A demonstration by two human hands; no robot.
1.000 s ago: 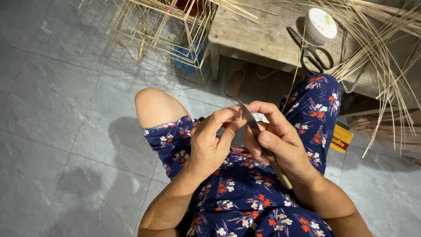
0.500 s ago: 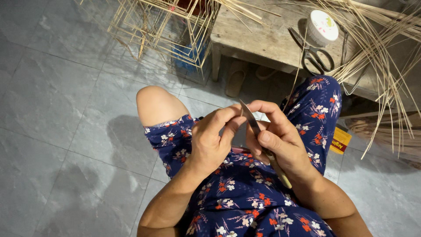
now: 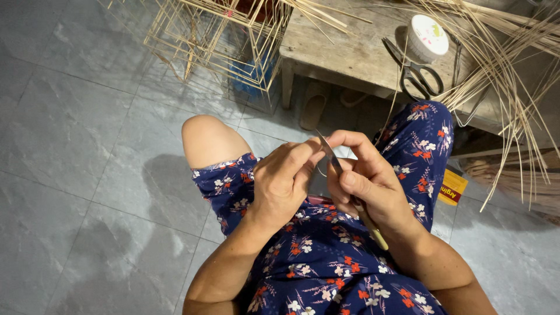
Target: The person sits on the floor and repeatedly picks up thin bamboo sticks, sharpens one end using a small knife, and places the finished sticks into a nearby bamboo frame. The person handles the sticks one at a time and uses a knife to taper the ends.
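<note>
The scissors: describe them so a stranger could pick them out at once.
Start at the weathered grey wooden bench at the top of the view, beyond the person's knees. On its right part lie the black-handled metal scissors, blades pointing up-left, just below the round white lidded tub. They are the only dark, two-looped thing among pale cane strips.

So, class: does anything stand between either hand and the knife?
Nothing visible does. The right hand grips the knife directly, and the left hand has its fingertips close against the blade near the tip.
</note>
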